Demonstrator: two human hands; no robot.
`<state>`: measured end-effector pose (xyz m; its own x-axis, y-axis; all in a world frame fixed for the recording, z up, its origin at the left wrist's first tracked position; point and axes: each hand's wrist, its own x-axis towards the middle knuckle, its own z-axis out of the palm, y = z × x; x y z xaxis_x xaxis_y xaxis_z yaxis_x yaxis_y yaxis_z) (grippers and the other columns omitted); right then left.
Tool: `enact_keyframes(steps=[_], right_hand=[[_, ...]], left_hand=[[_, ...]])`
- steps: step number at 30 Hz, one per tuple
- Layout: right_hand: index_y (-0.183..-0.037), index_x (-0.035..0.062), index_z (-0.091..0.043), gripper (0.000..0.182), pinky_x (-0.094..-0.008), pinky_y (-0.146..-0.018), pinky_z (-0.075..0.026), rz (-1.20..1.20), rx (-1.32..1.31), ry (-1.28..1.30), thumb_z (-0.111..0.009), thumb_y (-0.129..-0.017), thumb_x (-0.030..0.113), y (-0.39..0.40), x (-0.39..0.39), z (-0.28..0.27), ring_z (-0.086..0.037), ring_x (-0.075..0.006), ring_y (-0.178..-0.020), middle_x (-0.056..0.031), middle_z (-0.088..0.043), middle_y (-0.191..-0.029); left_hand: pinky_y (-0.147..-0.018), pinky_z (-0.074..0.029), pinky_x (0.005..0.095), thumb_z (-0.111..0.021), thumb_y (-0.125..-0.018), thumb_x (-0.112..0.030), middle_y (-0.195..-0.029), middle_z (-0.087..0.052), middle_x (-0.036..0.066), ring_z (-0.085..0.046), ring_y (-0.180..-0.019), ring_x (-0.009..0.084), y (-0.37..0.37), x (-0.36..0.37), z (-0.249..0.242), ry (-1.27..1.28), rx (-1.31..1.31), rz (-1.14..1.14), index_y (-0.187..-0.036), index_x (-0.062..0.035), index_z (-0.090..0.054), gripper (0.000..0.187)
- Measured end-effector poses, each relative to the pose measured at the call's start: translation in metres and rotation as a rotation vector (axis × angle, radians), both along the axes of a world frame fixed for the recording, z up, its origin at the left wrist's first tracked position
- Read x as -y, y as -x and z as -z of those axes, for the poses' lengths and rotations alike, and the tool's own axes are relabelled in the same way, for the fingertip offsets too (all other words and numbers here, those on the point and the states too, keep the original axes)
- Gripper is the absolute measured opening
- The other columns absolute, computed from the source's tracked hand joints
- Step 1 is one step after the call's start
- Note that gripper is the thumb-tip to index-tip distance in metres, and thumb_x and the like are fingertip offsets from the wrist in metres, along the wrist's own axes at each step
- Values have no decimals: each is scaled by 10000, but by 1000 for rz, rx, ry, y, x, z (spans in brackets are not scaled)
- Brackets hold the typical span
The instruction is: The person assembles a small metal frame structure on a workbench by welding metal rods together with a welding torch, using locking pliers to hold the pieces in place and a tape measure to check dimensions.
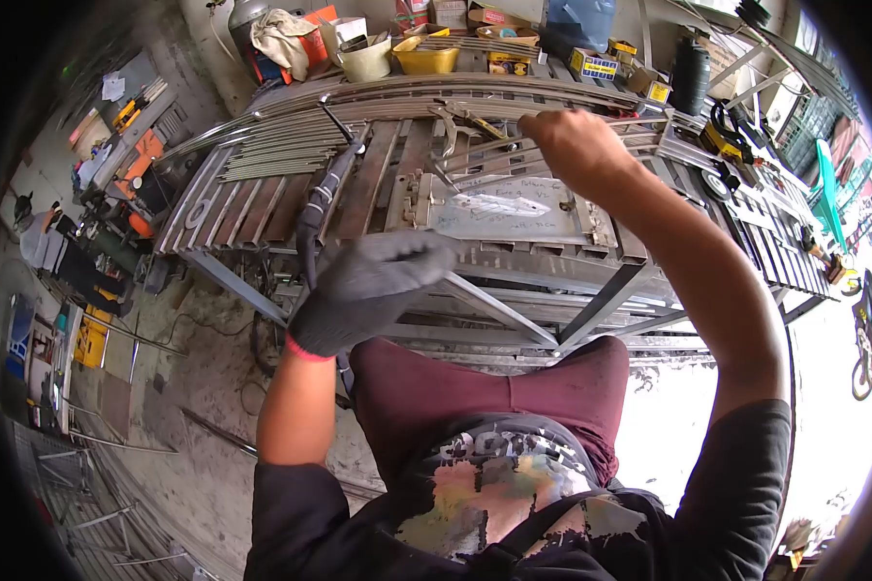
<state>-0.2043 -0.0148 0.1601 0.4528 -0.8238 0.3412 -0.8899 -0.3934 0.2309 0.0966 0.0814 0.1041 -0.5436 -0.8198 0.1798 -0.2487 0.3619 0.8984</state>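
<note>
Grey-gloved left hand (373, 290) hangs with loosely spread fingers, grasping nothing, off the desk's (262, 165) near edge. Bare right hand (576, 145) is clenched over metal rods (494, 150) near the far edge, beside pliers (465, 124).

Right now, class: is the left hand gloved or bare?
Gloved: a dark grey glove with a pink cuff covers the left hand; the right hand is bare.

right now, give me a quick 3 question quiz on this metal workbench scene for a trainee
1. True or false: both hands wear gloves.
2. Which hand reaches over the long steel bars at the far side of the slatted metal workbench? A left, B right.
3. What colour is the plastic tub at the back?

Key: 1 false, only the left hand wears a grey glove; the right hand is bare. 2 B. 3 yellow.
</note>
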Motion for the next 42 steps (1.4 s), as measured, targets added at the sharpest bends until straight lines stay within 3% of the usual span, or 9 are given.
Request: enact_keyframes(steps=[3,9,13,17,25,27,32,39,42], right_hand=[[-1087,49,-659,195,-488,-767,-612,-84,21,56,-577,-924,-19,6,4,32,-752,-376,-874,-172,-723,-955],[-986,53,-678,136,-470,-816,-599,-26,99,-47,-591,-897,-2,22,-18,63,-733,-365,-934,-156,-700,-967],[-950,48,-675,76,-469,-823,-581,-5,131,-51,-634,-892,21,24,-27,73,-717,-354,-961,-147,-691,-983],[-1009,36,-682,118,-466,-860,-552,7,157,-58,-704,-894,49,33,-39,79,-698,-345,-990,-133,-684,-995],[-1217,18,-675,325,-447,-865,-542,-85,652,110,-743,-902,64,16,-102,55,-678,-366,-970,-159,-690,-1034],[-1317,-8,-642,396,-416,-955,-543,-178,877,-106,-746,-954,112,5,-117,58,-700,-325,-1089,-179,-714,-1145],[-1634,-32,-240,758,-410,-1124,-447,-445,1707,-761,-571,-1099,391,-27,-147,64,-569,-292,-1347,-233,-585,-1448],[-1305,40,-503,526,-461,-965,-578,-123,2262,-465,-403,-1122,523,2,-190,54,-691,-295,-1087,-174,-661,-1131],[-1166,68,-548,347,-379,-716,-561,-146,2330,-169,-463,-1130,403,40,-182,61,-615,-187,-805,-70,-569,-896]], left_hand=[[-832,-553,295,-643,-1048,-149,-1031,-769,109,-691,-953,117,-28,5,6,259,-262,-279,-1213,42,-722,265],[-987,-525,432,-700,-945,-408,-1189,-722,268,-699,-1115,379,-91,56,26,628,721,-952,-1383,77,-616,658],[-895,-546,500,-705,-881,-528,-1040,-725,269,-703,-1033,422,-86,99,29,222,952,-857,-1069,2,-753,564],[-780,-550,538,-698,-909,-476,-944,-730,234,-723,-902,437,-87,120,53,350,893,-1003,-905,-32,-752,447],[-716,-542,488,-781,-891,-406,-862,-696,148,-695,-813,377,-51,44,12,692,635,-1204,-1053,-106,-752,342],[-715,-540,459,-812,-868,-419,-920,-703,111,-698,-843,338,-38,19,1,1107,874,-1121,-1118,-114,-755,399],[-753,-527,440,-806,-878,-331,-1055,-631,99,-648,-879,275,92,-48,-14,936,635,-1096,-1279,-113,-679,474],[-836,-485,467,-761,-856,-190,-1016,-600,115,-600,-871,337,138,-49,-3,639,20,-13,-1482,-10,-557,683],[-863,-493,398,-796,-854,-195,-1127,-706,132,-632,-927,300,138,-7,13,852,78,-109,-1403,19,-631,612]])
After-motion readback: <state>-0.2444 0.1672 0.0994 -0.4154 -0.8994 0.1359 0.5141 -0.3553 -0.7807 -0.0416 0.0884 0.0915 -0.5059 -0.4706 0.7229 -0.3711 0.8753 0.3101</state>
